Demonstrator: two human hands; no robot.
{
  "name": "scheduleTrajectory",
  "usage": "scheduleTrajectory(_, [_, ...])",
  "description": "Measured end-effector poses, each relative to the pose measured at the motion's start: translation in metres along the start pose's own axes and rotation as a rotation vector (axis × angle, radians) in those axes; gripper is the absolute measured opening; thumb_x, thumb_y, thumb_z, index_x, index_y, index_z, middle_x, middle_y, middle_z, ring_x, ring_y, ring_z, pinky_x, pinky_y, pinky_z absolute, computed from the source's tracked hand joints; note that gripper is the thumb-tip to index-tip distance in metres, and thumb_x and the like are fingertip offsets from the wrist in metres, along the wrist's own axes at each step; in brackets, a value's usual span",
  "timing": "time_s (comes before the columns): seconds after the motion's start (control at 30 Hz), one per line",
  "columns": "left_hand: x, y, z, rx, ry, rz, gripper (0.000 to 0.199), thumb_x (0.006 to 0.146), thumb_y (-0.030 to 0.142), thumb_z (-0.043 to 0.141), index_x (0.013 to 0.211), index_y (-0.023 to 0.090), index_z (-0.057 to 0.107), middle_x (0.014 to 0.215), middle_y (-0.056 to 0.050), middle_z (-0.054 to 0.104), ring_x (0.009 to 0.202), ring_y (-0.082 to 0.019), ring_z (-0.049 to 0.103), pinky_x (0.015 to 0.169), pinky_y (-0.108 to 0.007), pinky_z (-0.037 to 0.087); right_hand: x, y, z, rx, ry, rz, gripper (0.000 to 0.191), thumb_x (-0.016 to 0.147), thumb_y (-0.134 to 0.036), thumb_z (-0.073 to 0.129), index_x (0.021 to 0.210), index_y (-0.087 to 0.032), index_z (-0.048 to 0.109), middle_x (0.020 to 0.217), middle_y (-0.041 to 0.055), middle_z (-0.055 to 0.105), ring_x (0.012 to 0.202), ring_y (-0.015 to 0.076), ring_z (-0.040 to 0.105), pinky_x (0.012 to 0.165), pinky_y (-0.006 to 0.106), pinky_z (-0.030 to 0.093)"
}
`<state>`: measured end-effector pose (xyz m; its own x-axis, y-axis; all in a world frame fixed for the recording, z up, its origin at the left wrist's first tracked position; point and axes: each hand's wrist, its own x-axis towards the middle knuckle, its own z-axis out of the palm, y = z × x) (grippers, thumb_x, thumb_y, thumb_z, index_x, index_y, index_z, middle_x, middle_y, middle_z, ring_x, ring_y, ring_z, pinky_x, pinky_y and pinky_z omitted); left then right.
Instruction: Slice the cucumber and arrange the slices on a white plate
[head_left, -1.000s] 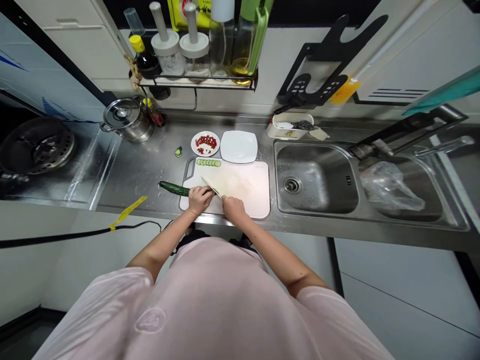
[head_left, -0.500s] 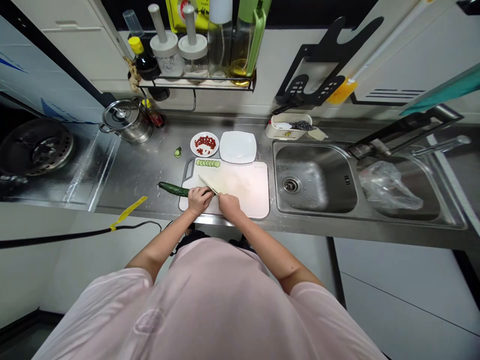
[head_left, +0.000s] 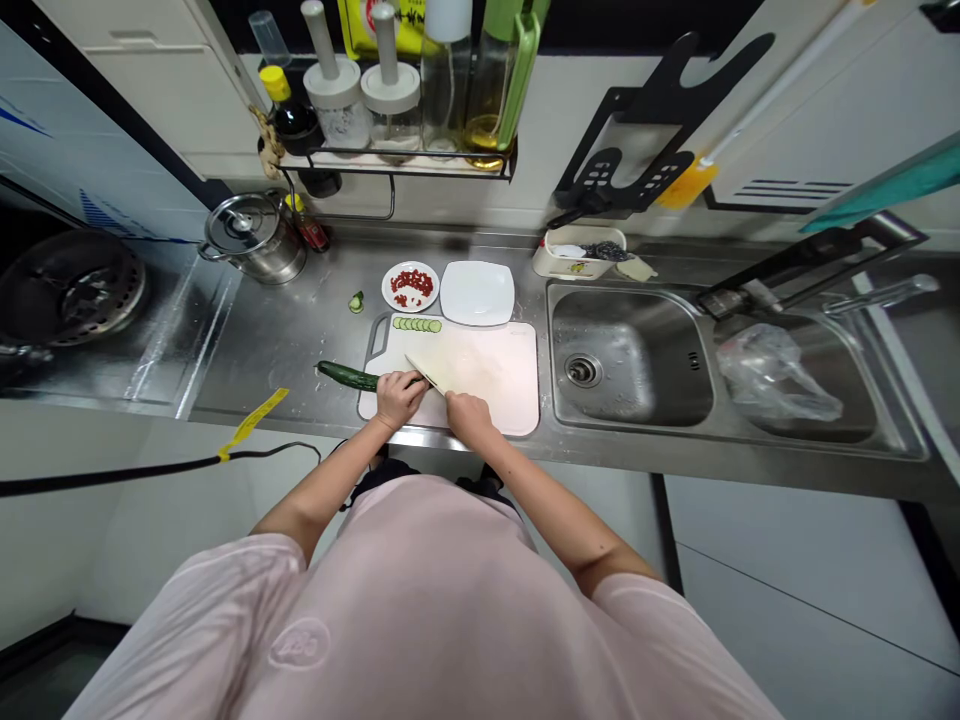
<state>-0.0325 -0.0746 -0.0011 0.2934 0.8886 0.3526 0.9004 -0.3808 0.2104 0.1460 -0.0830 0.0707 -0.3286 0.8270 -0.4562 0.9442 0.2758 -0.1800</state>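
A dark green cucumber (head_left: 347,376) lies across the left edge of the white cutting board (head_left: 510,385), its far end sticking out over the counter. My left hand (head_left: 400,399) is closed over its right end. In my right hand (head_left: 469,414) is the handle of a kitchen knife (head_left: 426,372), its blade slanting up and left, close by the left fingertips. Whether the blade touches the cucumber I cannot tell. Several cucumber slices (head_left: 417,325) lie in a row along the board's top edge.
Behind the board stand a plate of chopped red pieces (head_left: 410,287) and a bare white plate (head_left: 477,294). A cucumber end (head_left: 356,302) lies on the counter. To the right is a sink (head_left: 630,360); at left a steel pot (head_left: 253,238). A spice rack (head_left: 397,165) hangs above.
My right hand and the knife have shifted slightly right, away from my left hand. My left hand stays on the cucumber.
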Motion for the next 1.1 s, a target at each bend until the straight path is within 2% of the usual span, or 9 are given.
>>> scheduleTrajectory(0.33, [0.000,0.000,-0.001,-0.025,-0.004,-0.004,0.022,0.088,0.036,0.048,0.089,0.029,0.068,0.099,-0.005,0.067,0.086,-0.020,0.053,0.076,-0.038,0.030,0.014,-0.009,-0.007,0.000,0.018,-0.004,0.026,0.090,-0.008,0.034,0.104,-0.016,0.055,0.098,0.0113,0.067,0.094,0.0196,0.064,0.077,0.027,0.045])
scheduleTrajectory(1.1, [0.001,-0.001,0.000,-0.015,0.000,-0.027,0.024,0.089,0.038,0.046,0.092,0.028,0.068,0.100,-0.005,0.066,0.087,-0.020,0.054,0.076,-0.038,0.032,-0.005,0.008,-0.003,0.008,-0.045,0.018,0.025,0.091,-0.013,0.035,0.104,-0.017,0.056,0.098,0.0116,0.066,0.093,0.0214,0.063,0.075,0.029,0.043])
